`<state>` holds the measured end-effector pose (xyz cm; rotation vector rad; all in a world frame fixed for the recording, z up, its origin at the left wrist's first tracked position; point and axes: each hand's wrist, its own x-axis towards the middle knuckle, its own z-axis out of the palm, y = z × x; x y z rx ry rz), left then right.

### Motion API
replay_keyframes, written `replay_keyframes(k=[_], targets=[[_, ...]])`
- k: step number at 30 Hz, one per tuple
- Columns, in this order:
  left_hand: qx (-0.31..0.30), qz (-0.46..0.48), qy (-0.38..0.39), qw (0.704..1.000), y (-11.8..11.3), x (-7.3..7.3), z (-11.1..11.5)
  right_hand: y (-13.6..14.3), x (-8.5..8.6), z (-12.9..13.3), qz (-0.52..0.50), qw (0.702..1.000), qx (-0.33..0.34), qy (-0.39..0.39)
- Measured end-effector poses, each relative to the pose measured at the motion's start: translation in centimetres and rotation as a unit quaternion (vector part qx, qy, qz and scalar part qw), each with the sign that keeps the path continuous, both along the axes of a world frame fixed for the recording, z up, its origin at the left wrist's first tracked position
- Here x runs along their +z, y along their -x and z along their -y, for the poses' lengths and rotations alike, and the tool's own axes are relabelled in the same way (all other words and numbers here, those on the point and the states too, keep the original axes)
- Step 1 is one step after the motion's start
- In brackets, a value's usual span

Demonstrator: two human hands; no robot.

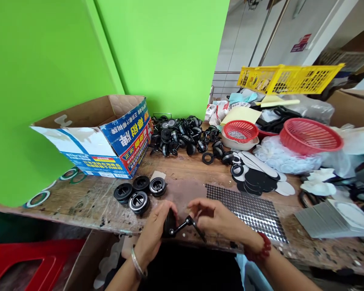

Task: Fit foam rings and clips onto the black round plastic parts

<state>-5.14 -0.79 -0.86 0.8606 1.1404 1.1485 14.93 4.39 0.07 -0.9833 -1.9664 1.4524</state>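
My left hand (153, 226) is closed around the round black end of a folding stand (178, 228), near the table's front edge. A short jointed arm runs from that end to a second flat black part, tilted down to the right. Beside this part, my right hand (214, 216) has its fingers curved and apart; whether the thumb touches the stand is hard to see. To the left of my hands, several round black pieces (139, 202) lie grouped on the wooden table. A sheet of small dark round stickers (248, 210) lies partly under my right forearm.
Several black jointed stands (182, 135) are heaped at the back, beside a cardboard box (87, 137). Black and white cut-outs (257, 180), red baskets (311, 135) and a stack of grey cards (327, 222) are on the right. A red stool (27, 258) stands lower left.
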Motion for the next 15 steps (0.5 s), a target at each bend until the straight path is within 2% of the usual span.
replay_keyframes(k=[2, 3, 5, 6, 8, 11, 15], targets=[[0.022, 0.051, 0.028, 0.998, -0.3, 0.0, 0.1, -0.7, -1.0, -2.1, 0.103, 0.987, -0.096, -0.082], [0.038, 0.067, 0.031, 0.997, -0.3, 0.0, 0.2, -1.1, -1.4, -3.3, 0.180, 0.963, -0.143, -0.138], [0.056, 0.076, 0.040, 0.995, -0.2, 0.1, 0.4, -1.8, -2.2, -5.6, 0.301, 0.913, -0.183, -0.204], [0.059, 0.076, 0.045, 0.994, -0.1, 0.2, 0.5, -1.9, -2.5, -6.4, 0.335, 0.898, -0.186, -0.216], [0.060, 0.067, 0.057, 0.994, 0.0, 0.1, 0.6, -1.9, -2.9, -7.3, 0.364, 0.888, -0.181, -0.217], [0.095, 0.024, 0.059, 0.993, 0.2, -0.2, 0.4, -1.3, -3.1, -7.5, 0.403, 0.870, -0.172, -0.226], [0.142, -0.016, 0.015, 0.990, 0.5, -0.9, 0.1, -0.7, -3.1, -7.3, 0.440, 0.851, -0.170, -0.231]])
